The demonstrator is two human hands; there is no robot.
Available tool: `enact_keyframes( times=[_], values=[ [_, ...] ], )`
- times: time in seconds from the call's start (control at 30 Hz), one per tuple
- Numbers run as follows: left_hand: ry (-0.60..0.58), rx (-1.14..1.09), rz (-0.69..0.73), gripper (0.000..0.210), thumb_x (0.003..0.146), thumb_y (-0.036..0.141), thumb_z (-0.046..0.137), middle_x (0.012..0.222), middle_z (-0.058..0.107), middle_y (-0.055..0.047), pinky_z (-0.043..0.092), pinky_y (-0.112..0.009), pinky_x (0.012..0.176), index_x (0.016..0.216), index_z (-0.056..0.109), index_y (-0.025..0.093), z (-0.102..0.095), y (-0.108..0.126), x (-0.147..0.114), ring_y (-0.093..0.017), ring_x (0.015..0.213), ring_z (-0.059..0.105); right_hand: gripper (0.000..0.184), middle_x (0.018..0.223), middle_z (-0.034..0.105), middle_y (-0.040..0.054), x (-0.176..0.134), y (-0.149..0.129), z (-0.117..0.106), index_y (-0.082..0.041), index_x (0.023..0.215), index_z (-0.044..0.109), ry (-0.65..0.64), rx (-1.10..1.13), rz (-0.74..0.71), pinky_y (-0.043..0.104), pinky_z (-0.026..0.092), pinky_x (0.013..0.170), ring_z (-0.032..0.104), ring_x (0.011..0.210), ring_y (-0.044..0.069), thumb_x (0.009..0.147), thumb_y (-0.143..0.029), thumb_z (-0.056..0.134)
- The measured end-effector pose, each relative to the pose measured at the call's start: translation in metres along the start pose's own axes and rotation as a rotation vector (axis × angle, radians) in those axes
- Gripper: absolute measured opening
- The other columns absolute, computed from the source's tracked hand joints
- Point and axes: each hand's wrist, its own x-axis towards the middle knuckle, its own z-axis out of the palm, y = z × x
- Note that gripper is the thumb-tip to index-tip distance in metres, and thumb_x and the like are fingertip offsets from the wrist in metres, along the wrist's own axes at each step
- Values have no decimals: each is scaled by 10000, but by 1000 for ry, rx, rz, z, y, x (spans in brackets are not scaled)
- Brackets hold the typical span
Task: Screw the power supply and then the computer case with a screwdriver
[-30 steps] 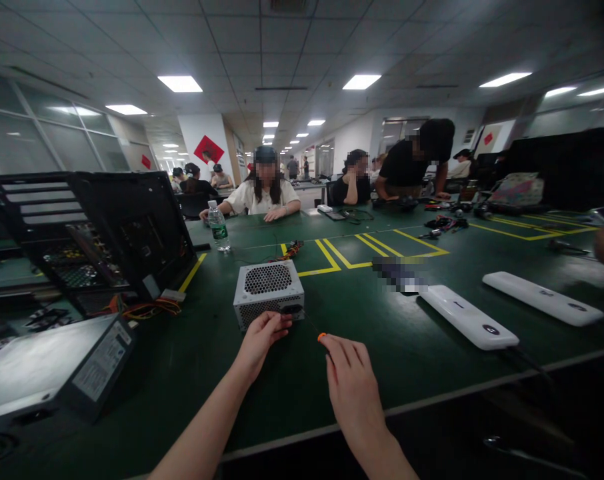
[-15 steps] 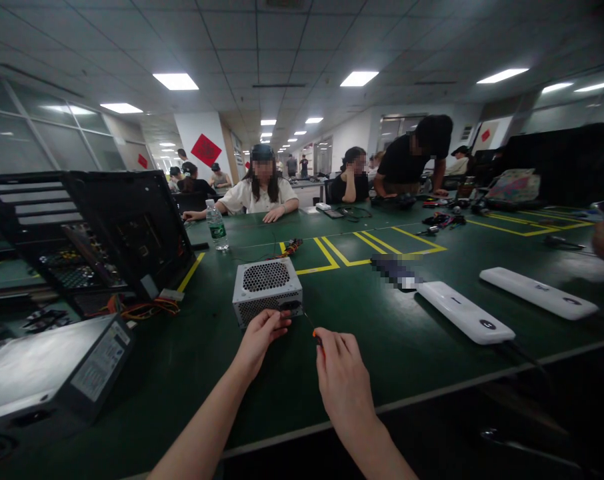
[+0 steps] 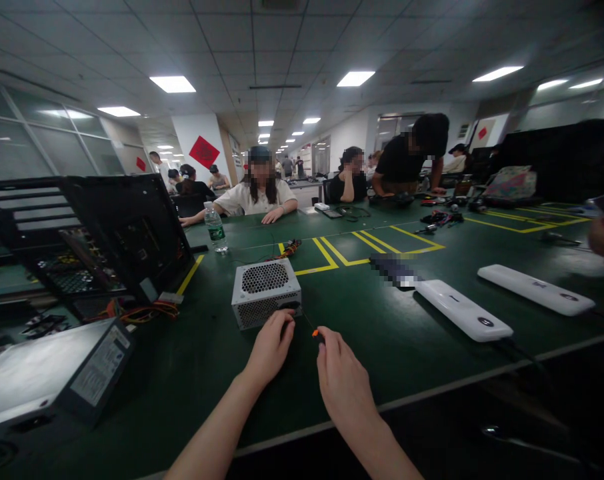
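A silver power supply unit (image 3: 249, 312) with a honeycomb vent on top sits on the green table in front of me. My left hand (image 3: 272, 347) is at its near face, beside the dark socket, with thumb and fingers curled towards each other; whatever is between the tips is hidden. My right hand (image 3: 345, 367) is closed around a screwdriver (image 3: 316, 333) with an orange and black handle. Its thin shaft slants up and left to the near right corner of the power supply. Whether the tip touches a screw is too small to tell.
At left stand an open black computer case (image 3: 127, 233) and a larger power supply (image 3: 37, 373). A water bottle (image 3: 215, 230) is behind. Two white power banks (image 3: 462, 310) and a blurred phone (image 3: 392, 270) lie at right. People sit and stand across the table (image 3: 222, 413).
My left hand has shifted slightly right along the near face, with its fingers turned more towards the corner. The right hand and screwdriver are almost unmoved.
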Motion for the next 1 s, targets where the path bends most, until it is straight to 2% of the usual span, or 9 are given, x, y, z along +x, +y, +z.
enact_keyframes(
  times=[0.23,0.4,0.53,0.73,1.0],
  values=[
    [15,4,-29,127,828,253,362,1049,545,-58,363,-322,859,804,476,203,-2,-2,0,-163,988,496,259,942,571,70,-1,7,-3,-203,1010,477,48,40,-69,353,471,713,540,858,206,794,-97,381],
    [31,-50,-55,141,818,269,373,1031,560,-55,362,-312,849,764,484,200,-1,-4,0,-168,982,502,243,951,573,86,0,9,0,-172,1036,460,11,173,8,365,476,748,562,874,200,813,-136,371],
    [36,-107,-131,144,798,293,403,997,591,-52,368,-300,833,743,499,200,-1,-5,-1,-174,954,527,258,947,585,98,0,10,3,-158,1073,427,-22,261,76,353,494,736,585,872,195,837,-162,324],
    [37,-168,-200,166,796,330,408,1005,603,-44,381,-281,815,767,506,199,-2,-9,-1,-164,921,550,325,982,513,83,0,7,3,-182,1037,449,14,231,56,338,495,732,572,884,199,725,-93,433],
    [29,-234,-230,185,795,345,415,1018,598,-51,382,-277,815,772,508,187,-1,-12,1,-161,920,547,257,942,587,92,1,11,-1,-171,1044,447,-25,256,93,354,495,714,592,863,201,825,-155,314]
  ],
)
